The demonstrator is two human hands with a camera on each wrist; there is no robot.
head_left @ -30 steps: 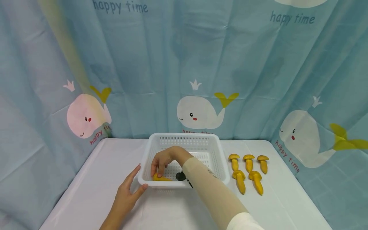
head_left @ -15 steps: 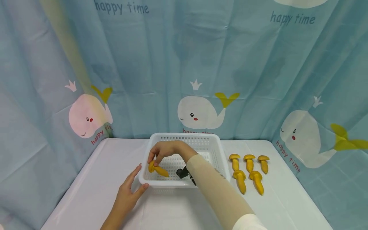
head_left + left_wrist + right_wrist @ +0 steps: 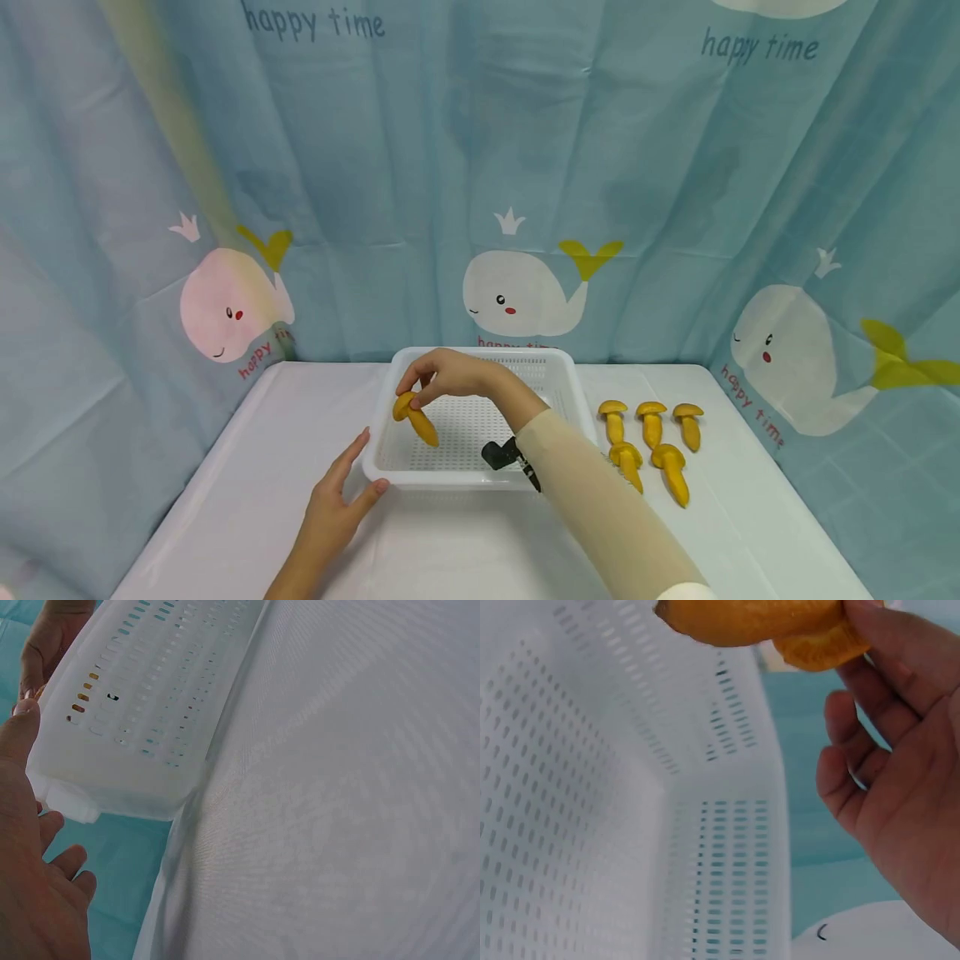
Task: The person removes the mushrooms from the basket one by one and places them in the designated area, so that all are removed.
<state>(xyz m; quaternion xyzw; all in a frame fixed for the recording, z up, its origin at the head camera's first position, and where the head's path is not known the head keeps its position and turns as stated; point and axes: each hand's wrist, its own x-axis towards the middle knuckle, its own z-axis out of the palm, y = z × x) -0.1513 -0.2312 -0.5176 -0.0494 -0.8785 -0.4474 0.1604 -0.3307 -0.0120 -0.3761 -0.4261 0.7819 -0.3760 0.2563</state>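
Observation:
Between thumb and fingers, my right hand (image 3: 456, 375) pinches a yellow mushroom (image 3: 422, 423) near its cap, over the left part of a white plastic basket (image 3: 480, 478). The mushroom's stem points down and to the right in the head view. In the right wrist view the same mushroom (image 3: 757, 619) shows at the top, above the basket's slotted wall (image 3: 731, 862). My left hand (image 3: 330, 512) touches the basket's front left corner, its thumb and fingers spread. From the left wrist view, the left hand's thumb (image 3: 19, 731) lies against the basket's outer wall (image 3: 112, 765).
To the right of the basket, several yellow mushrooms (image 3: 652, 425) lie in two rows on the white table (image 3: 450, 550). A black wrist camera (image 3: 498, 454) hangs under the right forearm. A blue curtain (image 3: 420, 167) with whale prints closes off the back and sides.
My right hand has risen from the basket's bottom with the mushroom in its grip, and the stem has swung from level to slanting downward. The left hand has stayed at the corner.

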